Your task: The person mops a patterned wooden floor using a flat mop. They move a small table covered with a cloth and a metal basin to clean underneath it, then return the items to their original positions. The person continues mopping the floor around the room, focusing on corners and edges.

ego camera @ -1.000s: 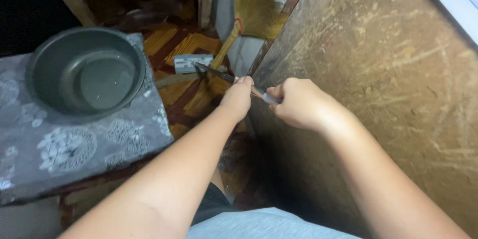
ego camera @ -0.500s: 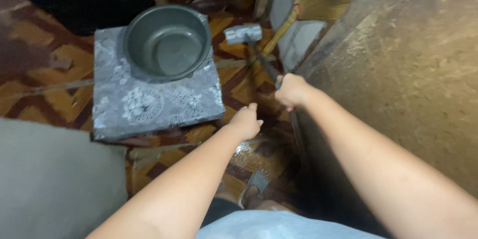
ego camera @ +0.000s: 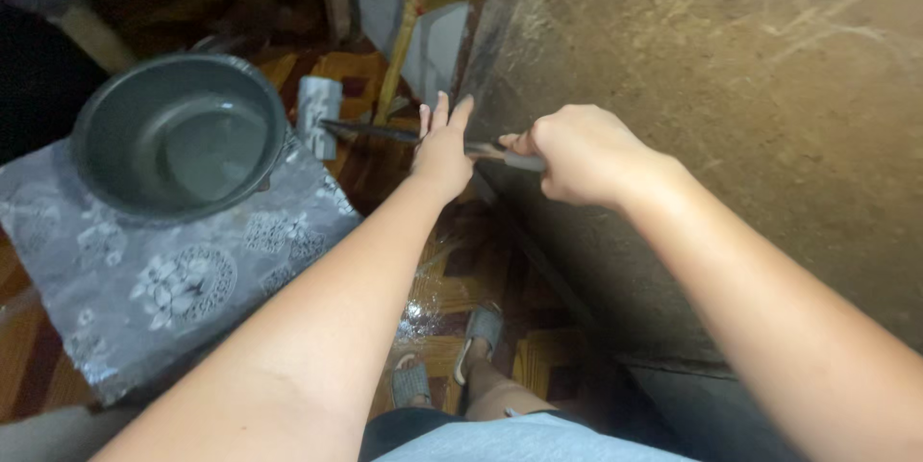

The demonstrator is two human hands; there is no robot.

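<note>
Right hand clamped on the hammer handle, left hand open with fingers spread against the shaft, head hanging beside the basin.

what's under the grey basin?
The grey basin sits on a grey floral-patterned cloth draped over a low stand. The cloth covers the stand itself; patterned floor shows beside it.

A grey patterned stool carries a dark basin. The wood-patterned floor bears a broom
</note>
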